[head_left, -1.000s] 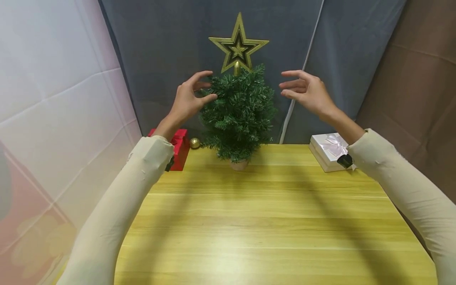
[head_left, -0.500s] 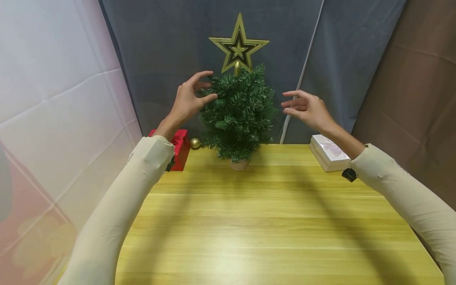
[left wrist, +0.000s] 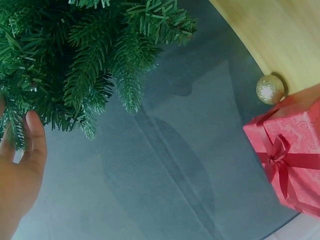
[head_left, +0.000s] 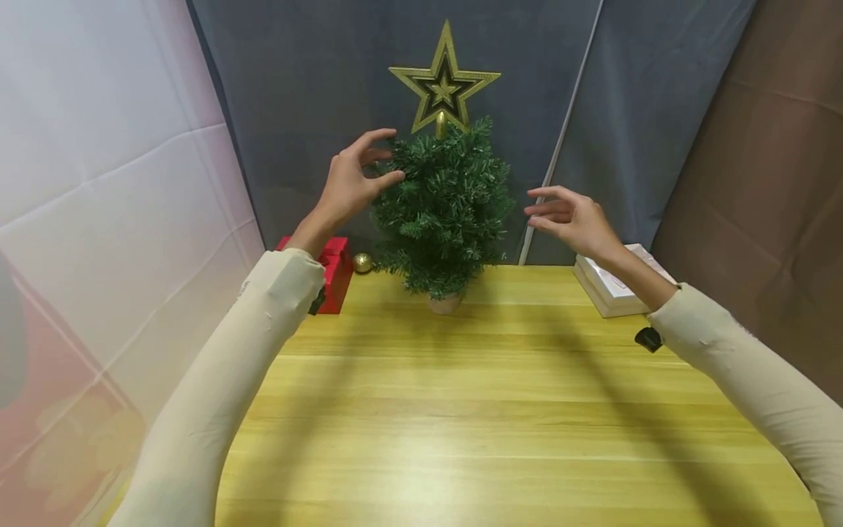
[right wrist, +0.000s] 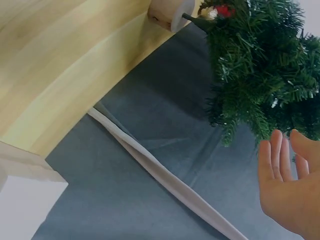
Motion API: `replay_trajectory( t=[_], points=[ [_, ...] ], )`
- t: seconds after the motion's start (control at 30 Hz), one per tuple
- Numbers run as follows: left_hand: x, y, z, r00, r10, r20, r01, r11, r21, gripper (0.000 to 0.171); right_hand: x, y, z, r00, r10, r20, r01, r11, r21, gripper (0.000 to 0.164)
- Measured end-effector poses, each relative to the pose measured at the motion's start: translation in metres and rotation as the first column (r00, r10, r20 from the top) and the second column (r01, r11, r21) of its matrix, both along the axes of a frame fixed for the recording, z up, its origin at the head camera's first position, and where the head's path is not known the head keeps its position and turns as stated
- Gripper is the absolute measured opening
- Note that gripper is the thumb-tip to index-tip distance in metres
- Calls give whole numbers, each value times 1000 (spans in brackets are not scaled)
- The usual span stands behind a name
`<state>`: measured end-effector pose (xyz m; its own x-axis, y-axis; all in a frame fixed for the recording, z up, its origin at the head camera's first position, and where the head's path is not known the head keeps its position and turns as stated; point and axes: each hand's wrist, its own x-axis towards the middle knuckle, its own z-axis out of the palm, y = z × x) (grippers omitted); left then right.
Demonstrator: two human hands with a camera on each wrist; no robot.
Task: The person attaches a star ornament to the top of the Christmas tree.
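Observation:
A small green Christmas tree stands upright on a wooden base at the table's back. On its top sits a gold star topper with dark inner bands. My left hand is at the tree's upper left, thumb and fingers bent but well apart. In the left wrist view a sprig lies by these fingers; whether they touch it I cannot tell. My right hand hovers to the right of the tree, a gap away from the branches, with loosely bent fingers and nothing in them.
Left of the tree lie a gold ball ornament and a red gift box with a ribbon. A white gift box rests at the back right, partly behind my right forearm. Grey cloth hangs behind the wooden table.
My right hand has come down beside the tree, from near its upper part to about mid-height. The left hand has stayed in place. The view has shifted very slightly.

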<state>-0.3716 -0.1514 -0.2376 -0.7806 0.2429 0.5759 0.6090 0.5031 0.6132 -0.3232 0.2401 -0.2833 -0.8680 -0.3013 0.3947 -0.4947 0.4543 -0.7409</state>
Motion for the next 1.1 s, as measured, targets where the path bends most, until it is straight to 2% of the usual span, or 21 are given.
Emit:
replay_trajectory(
  t=[0.33,0.6,0.83,1.1],
  points=[
    [-1,3,1,1000,7,-9,-7,1000,-19,66,3,5,-15,1000,-13,21,13,1000,16,44],
    [-1,1,3,999,28,-45,-30,999,-39,69,1,6,-26,999,18,26,-18,1000,9,44],
    [0,-6,6,998,45,-53,-46,999,-25,67,0,7,-29,999,33,30,-33,999,13,44],
    [4,-23,-1,995,53,-85,-54,998,-10,63,0,8,-31,999,17,35,-17,1000,15,46]
  ],
)
